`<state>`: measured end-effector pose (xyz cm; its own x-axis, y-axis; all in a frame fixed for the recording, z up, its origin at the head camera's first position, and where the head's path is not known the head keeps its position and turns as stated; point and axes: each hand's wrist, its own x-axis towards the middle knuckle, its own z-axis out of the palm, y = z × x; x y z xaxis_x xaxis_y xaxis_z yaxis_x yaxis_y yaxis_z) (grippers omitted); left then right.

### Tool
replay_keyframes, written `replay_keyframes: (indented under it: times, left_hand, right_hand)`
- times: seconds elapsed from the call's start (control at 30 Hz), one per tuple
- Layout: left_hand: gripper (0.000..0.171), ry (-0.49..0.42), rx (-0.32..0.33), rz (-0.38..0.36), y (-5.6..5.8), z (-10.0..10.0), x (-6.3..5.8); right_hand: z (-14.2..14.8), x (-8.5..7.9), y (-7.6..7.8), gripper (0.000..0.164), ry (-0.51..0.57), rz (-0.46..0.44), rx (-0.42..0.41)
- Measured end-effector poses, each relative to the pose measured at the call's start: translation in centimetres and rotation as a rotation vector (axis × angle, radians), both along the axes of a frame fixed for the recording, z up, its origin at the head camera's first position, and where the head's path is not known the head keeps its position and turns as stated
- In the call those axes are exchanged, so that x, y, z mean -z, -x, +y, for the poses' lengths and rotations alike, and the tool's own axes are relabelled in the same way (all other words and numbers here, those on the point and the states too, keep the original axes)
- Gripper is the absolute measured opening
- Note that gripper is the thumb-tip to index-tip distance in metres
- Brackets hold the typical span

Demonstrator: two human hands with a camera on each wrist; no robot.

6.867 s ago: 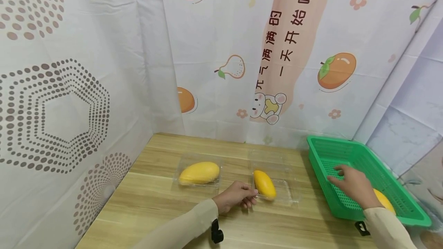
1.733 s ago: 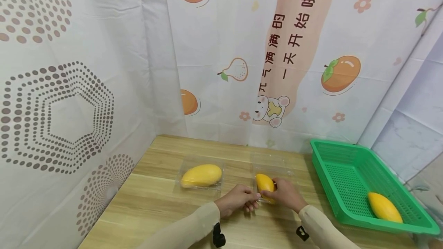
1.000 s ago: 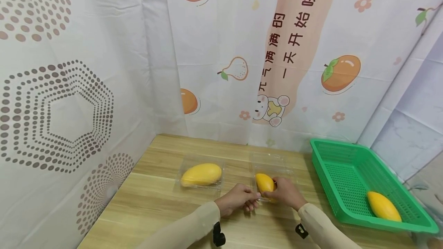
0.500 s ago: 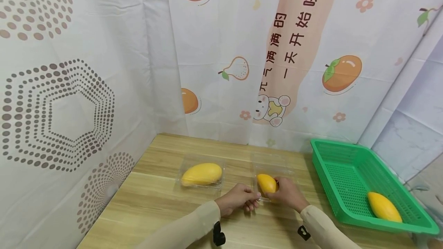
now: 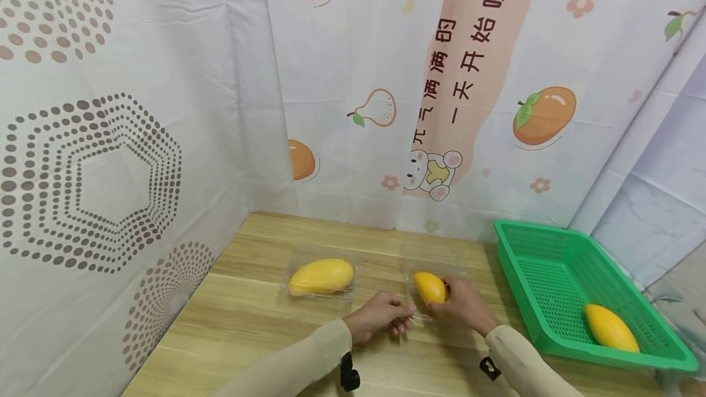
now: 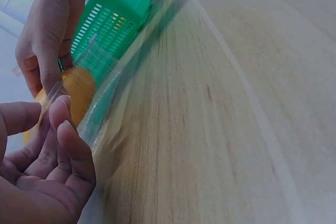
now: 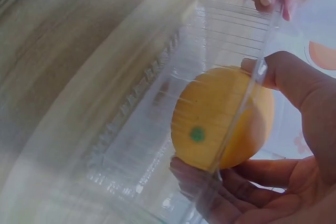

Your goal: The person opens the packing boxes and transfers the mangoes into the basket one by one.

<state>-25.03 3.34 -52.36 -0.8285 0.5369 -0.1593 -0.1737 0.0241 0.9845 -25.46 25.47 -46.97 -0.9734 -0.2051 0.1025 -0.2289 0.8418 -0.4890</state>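
My left hand [image 5: 380, 316] pinches the near rim of an opened clear plastic box [image 5: 431, 254] between thumb and fingers. Inside that box, my right hand [image 5: 467, 306] grips a yellow mango [image 5: 430, 287], thumb on one side and fingers on the other. The right wrist view shows the mango [image 7: 210, 119] partly behind the transparent box wall, with a green spot on its end. My right fingers cover part of the fruit in the head view. To the left, a second mango [image 5: 322, 276] lies in another clear plastic box [image 5: 353, 290].
A green plastic basket [image 5: 524, 290] stands at the right of the wooden table [image 5: 237, 317], with one mango [image 5: 611, 328] in its near right corner. Printed curtains [image 5: 342, 201] hang behind the table and along its left side.
Since the oldest frame, my right hand has come from over the basket to grip the mango in the right box. Lately that mango has shifted slightly right. My left hand keeps its pinch.
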Motion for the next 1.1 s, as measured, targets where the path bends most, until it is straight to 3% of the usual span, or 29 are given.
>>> replay_keyframes:
  times: [0.57, 1.1]
  left_hand:
    - [0.025, -0.001, -0.001, 0.009, -0.1, 0.0, 0.1]
    - [0.024, -0.009, 0.003, 0.015, 0.1, 0.1, 0.2]
  right_hand:
    - [1.2, -0.9, -0.3, 0.05, -0.017, 0.011, 0.014]
    - [2.6, -2.8, -0.6, 0.055, -0.019, 0.035, 0.019]
